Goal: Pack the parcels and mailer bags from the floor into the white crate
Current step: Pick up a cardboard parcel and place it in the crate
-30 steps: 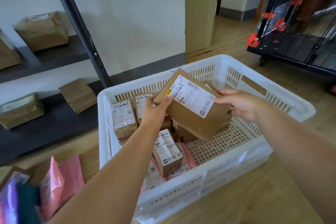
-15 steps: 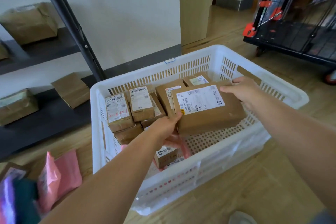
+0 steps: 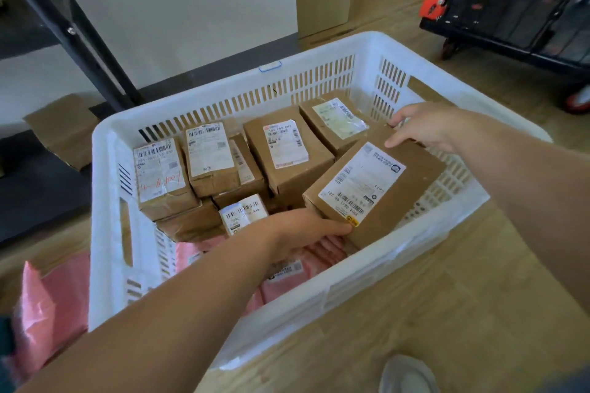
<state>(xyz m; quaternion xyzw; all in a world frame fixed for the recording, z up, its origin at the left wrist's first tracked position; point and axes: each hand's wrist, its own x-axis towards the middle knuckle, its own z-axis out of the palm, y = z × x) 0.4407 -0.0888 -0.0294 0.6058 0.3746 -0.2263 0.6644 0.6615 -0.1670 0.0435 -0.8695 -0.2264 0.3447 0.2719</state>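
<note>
The white crate [image 3: 357, 284] stands on the wood floor with several labelled cardboard parcels [image 3: 287, 150] packed along its far side. Pink mailer bags [image 3: 319, 262] lie in its near part. I hold a flat brown parcel [image 3: 415, 175] with a white label inside the crate's right half, tilted. My left hand [image 3: 297, 230] grips its near corner and my right hand [image 3: 424, 128] holds its far edge.
More pink mailer bags [image 3: 51, 303] lie on the floor left of the crate. A black shelf post [image 3: 70, 32] and a low shelf with a brown parcel [image 3: 64, 128] stand behind. A black trolley [image 3: 517, 16] is at the back right. A shoe [image 3: 408, 376] shows at the bottom.
Both hands have lowered the flat parcel from above the crate down into its right half and turned it, so its label now runs lengthwise towards me.
</note>
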